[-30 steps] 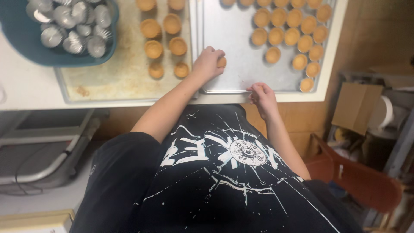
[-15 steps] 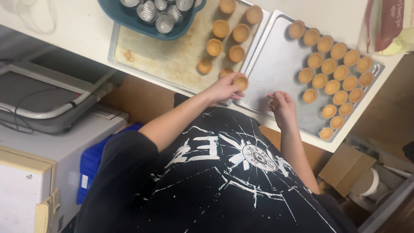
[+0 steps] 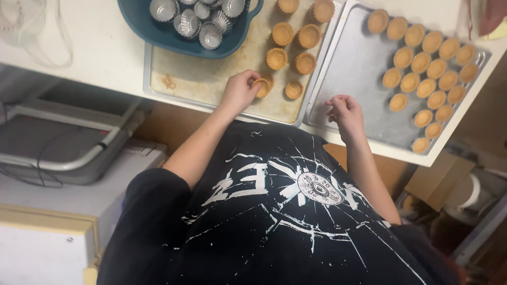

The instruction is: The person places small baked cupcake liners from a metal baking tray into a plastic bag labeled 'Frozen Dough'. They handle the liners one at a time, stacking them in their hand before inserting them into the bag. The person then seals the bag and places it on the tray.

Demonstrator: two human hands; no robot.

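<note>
A: Where is the left hand (image 3: 240, 92)?
B: It is on the stained tray (image 3: 211, 84); its fingers close around one tart shell (image 3: 261, 86), just beside other shells (image 3: 293, 50).
A: And the right hand (image 3: 346, 112)?
B: It rests on the clean tray (image 3: 359, 74), fingers curled; something small sits at the fingertips, I cannot tell if it is gripped; rows of shells (image 3: 428, 68) lie further away; a blue bowl (image 3: 158, 31) holds metal moulds (image 3: 193, 18).

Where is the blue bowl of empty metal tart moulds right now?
In the head view the blue bowl sits top left, resting on the far end of the stained baking tray, just left of the loose tart shells and beyond the left hand.
</note>
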